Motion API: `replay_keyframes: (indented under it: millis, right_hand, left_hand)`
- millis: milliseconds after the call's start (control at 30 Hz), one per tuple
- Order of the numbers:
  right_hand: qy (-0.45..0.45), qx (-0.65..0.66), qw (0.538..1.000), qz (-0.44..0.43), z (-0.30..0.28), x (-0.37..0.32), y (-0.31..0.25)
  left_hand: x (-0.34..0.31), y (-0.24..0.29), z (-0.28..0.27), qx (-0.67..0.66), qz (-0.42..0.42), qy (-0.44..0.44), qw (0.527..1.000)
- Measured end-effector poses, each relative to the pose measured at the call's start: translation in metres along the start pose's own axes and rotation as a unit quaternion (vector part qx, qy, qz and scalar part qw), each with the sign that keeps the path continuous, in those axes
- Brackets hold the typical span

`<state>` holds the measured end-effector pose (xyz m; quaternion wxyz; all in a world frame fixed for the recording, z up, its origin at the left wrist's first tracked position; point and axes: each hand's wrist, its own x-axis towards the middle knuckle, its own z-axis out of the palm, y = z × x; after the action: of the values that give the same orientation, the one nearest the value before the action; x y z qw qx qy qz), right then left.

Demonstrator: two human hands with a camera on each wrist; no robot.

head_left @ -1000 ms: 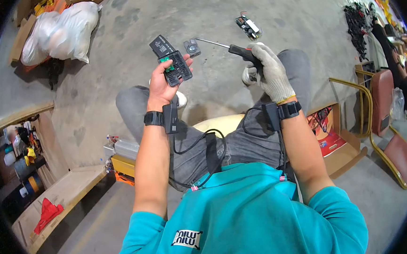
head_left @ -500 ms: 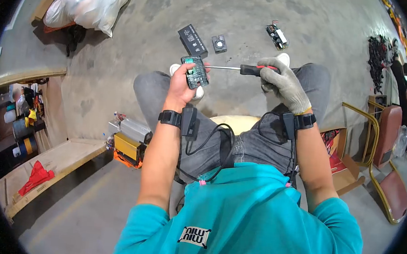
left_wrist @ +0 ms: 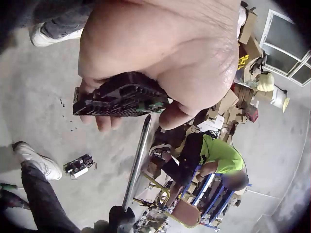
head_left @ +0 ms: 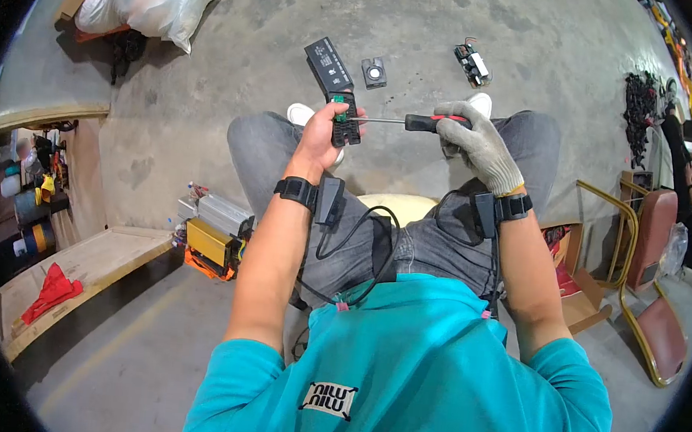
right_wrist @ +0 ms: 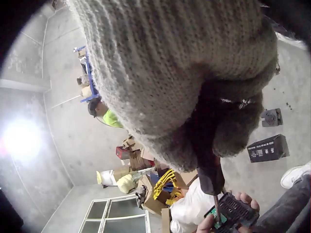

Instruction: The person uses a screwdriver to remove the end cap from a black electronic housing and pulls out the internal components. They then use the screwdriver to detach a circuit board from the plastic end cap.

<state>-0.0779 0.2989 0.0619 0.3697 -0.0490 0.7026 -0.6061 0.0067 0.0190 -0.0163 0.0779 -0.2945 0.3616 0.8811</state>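
Observation:
The bare left hand grips a black slotted plastic housing with a green circuit board in it, thumb on the board side. In a knitted glove, the right hand holds the black-and-red handle of a screwdriver. Its metal shaft points left, and the tip is at the housing in the head view. In the left wrist view the shaft ends beside the housing's board side; whether it touches cannot be told. The right wrist view shows the gloved hand round the handle.
On the floor ahead lie a black labelled box, a small square part and a loose circuit board. A wooden bench and a gold-and-silver device are at left, a chair and open carton at right.
The screwdriver tip has come from beyond the housing onto it, and the housing has turned more edge-on. The head view has shifted, so the floor items stand further right than at first.

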Motion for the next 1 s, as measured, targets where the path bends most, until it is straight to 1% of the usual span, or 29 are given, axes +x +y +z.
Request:
replay_keyframes:
  millis: [567, 633, 867, 967, 1000]
  right_hand:
    - [-0.002, 0.019, 1.000, -0.013, 0.0021, 0.0019, 0.0020]
    - [-0.005, 0.004, 1.000, -0.001, -0.0005, 0.0024, 0.0034]
    - [0.000, 0.020, 1.000, 0.005, 0.0021, 0.0014, 0.0007]
    - [0.002, 0.034, 0.999, 0.018, 0.0014, 0.0056, 0.0055]
    - [-0.006, 0.036, 0.999, 0.035, -0.0001, 0.0086, 0.0098]
  left_hand:
    - [0.0027, -0.0020, -0.0017, 0.018, -0.007, 0.016, 1.000]
    - [0.0016, -0.0021, 0.0003, 0.019, -0.008, 0.020, 1.000]
    - [0.0035, -0.0025, -0.0014, 0.027, -0.008, 0.022, 0.999]
    - [0.0042, -0.0032, -0.0020, 0.030, -0.004, 0.024, 0.999]
    - [0.0040, -0.0037, -0.0023, 0.032, 0.000, 0.026, 0.999]
